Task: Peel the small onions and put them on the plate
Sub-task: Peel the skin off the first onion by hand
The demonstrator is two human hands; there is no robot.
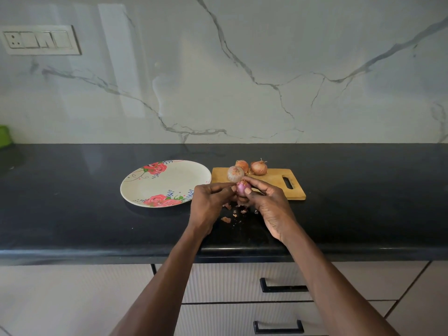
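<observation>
Both hands hold one small onion [241,187] above the black counter, its purple flesh partly bared and a scrap of dry skin at its top. My left hand [208,204] grips it from the left. My right hand [269,202] pinches it from the right, thumb on its front. Three unpeeled onions lie at the far left end of the wooden cutting board [274,183]: a pale one [235,173] and two orange-brown ones [242,165] [259,167]. The floral plate [167,184] sits to the left with nothing on it.
Bits of onion skin [236,213] lie scattered on the counter [72,202] under my hands. A marble backsplash rises behind, with a switch panel [40,40] at the upper left. A green object [4,135] shows at the left edge. Drawers with black handles [282,287] sit below the counter.
</observation>
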